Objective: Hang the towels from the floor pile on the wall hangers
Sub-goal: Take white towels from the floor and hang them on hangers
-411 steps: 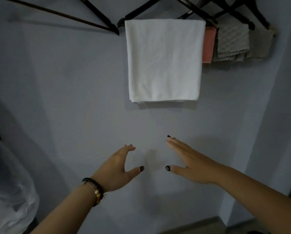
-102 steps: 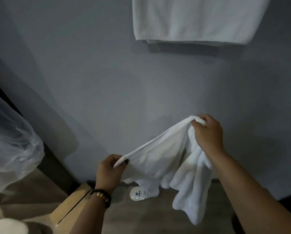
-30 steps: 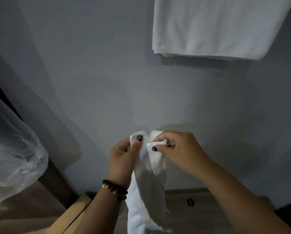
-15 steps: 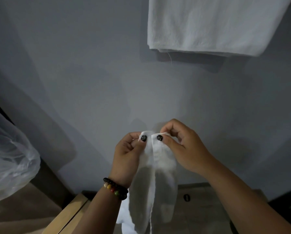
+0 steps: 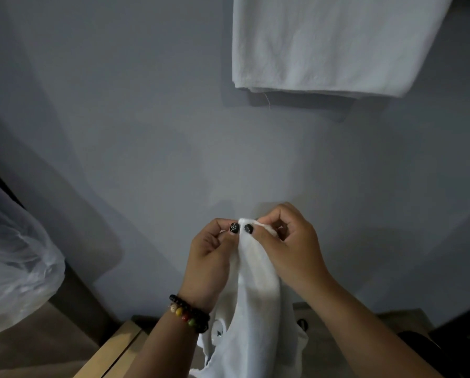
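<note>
We find both hands closed on the top edge of a white towel [image 5: 255, 296], held in front of the grey wall [image 5: 146, 132]. The left hand [image 5: 210, 257] pinches the edge between thumb and forefinger, the other fingers curled in; the right hand [image 5: 288, 249] pinches the same edge just beside it, so the two dark-painted thumbnails almost touch. The towel hangs straight down from this grip between the forearms, its lower part bunched near the floor [image 5: 337, 336]. A beaded bracelet [image 5: 190, 315] sits on the left wrist.

Against the frame half a second earlier, we note the pinch points have drawn closer together and the cloth below them has narrowed into a tighter fold.

Above the hands, a second white towel [image 5: 332, 45] hangs flat against the wall; its hanger is out of view. Left of the hands, sheer white fabric [image 5: 13, 255] bulges inward. Below it lies a pale wooden board [image 5: 113, 353]. We see no containers we can identify.
</note>
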{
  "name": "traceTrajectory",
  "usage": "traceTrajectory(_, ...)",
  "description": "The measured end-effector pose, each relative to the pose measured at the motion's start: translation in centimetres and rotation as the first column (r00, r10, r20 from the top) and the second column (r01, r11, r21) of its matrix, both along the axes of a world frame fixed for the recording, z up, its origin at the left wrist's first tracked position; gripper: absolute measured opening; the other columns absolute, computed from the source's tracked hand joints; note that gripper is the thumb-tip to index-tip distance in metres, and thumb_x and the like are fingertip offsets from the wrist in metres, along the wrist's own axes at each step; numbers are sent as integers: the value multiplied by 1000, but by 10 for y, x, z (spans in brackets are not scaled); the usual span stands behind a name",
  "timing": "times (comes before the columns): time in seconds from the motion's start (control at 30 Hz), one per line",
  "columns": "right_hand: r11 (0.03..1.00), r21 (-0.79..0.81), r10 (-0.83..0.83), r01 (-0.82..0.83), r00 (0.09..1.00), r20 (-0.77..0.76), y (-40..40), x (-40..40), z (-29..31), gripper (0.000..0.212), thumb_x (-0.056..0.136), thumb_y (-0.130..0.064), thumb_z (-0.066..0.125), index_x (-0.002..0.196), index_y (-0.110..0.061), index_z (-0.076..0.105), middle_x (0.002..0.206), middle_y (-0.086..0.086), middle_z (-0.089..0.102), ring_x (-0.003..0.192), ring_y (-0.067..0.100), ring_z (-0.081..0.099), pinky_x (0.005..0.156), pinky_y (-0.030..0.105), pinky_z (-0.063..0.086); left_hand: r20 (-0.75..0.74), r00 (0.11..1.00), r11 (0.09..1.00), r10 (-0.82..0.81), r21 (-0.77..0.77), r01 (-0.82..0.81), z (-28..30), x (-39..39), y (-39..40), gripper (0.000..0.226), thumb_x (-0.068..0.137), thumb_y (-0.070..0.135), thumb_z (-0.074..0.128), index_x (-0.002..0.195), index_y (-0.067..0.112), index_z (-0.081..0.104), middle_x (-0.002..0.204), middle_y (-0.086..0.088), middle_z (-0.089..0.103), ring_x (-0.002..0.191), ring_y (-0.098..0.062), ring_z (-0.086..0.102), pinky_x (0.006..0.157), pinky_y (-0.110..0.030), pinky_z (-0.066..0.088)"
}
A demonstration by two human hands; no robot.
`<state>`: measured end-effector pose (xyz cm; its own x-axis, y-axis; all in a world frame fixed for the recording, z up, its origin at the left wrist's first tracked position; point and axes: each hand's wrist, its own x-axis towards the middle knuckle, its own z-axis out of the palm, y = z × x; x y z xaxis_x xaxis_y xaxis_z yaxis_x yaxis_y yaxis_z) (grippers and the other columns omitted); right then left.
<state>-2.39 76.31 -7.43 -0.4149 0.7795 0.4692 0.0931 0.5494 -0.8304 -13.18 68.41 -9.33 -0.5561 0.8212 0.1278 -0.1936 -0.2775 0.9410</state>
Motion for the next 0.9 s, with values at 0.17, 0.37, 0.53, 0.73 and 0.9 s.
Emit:
traceTrajectory(0.17,999,-45,3,-2,1000,15,0,12,5,16,70,-27,76,81,-24,65,68,-11,57,61,4,53,59,12,39,-21,1000,1000,-1,11,2,0,9,0,19,96,-5,46,90,5,61,73,-22,63,64,-27,56,54,-28,47)
traceTrajectory(0.37,994,83,46,-70,965,260,8,23,21,11,82,-27,72,86,-17,69,83,-9,51,75,2,52,68,9,38,-40,999,998,9,60,-7,2,14,1,25,96,-11,41,88,13,38,56,-5,55,49,-13,45,46,-19,37)
traceTrajectory(0.53,964,257,7,-72,970,242,8,16,23,5,90,-20,59,87,-18,56,97,-8,44,88,-2,49,76,4,35,-200,979,988,30,155,1,2,3,5,14,94,1,51,86,12,46,61,-16,53,53,-24,45,50,-30,39)
traceTrajectory(0.73,968,243,15,-59,984,180,22,6,45,8,93,-27,52,89,-20,52,90,-9,54,79,-7,51,70,4,35,-519,829,977,210,92,-191,-15,-13,-4,42,87,-13,55,86,26,72,89,4,71,81,-13,65,73,-20,51)
traceTrajectory(0.9,971,190,109,-147,974,197,29,1,63,8,96,-23,53,93,-16,54,78,-2,61,63,3,49,58,11,37,-441,898,997,4,-72,-39,-33,-17,-7,27,78,28,57,96,28,76,100,-1,66,98,-11,62,86,-22,48)
